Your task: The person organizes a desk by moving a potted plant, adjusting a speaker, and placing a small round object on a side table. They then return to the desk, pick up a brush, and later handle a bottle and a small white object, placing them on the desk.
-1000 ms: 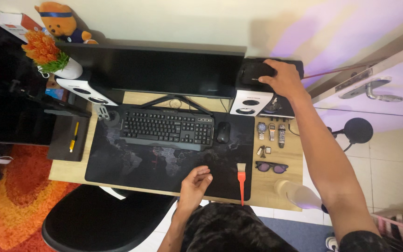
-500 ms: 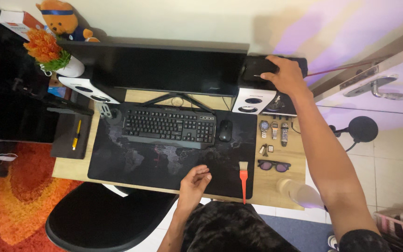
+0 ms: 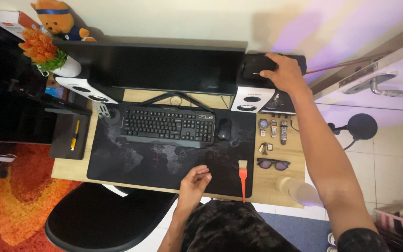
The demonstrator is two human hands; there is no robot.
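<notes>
Gripping the black pouch (image 3: pixel 256 66) atop the speaker (image 3: pixel 252 100), my right hand (image 3: pixel 286 73) is closing over it.
It's looking soft and light; I'm resting my left hand (image 3: pixel 193 183) loosely curled and empty.

I see my right hand (image 3: pixel 286 73) stretched out to the back of the counter (image 3: pixel 276 179), fingers (image 3: pixel 270 70) wrapped on a small black box (image 3: pixel 256 66) atop the white speaker (image 3: pixel 252 100). My left hand (image 3: pixel 194 182) rests loosely curled on the dark mat (image 3: pixel 131 158), near an orange brush (image 3: pixel 242 176).
</notes>
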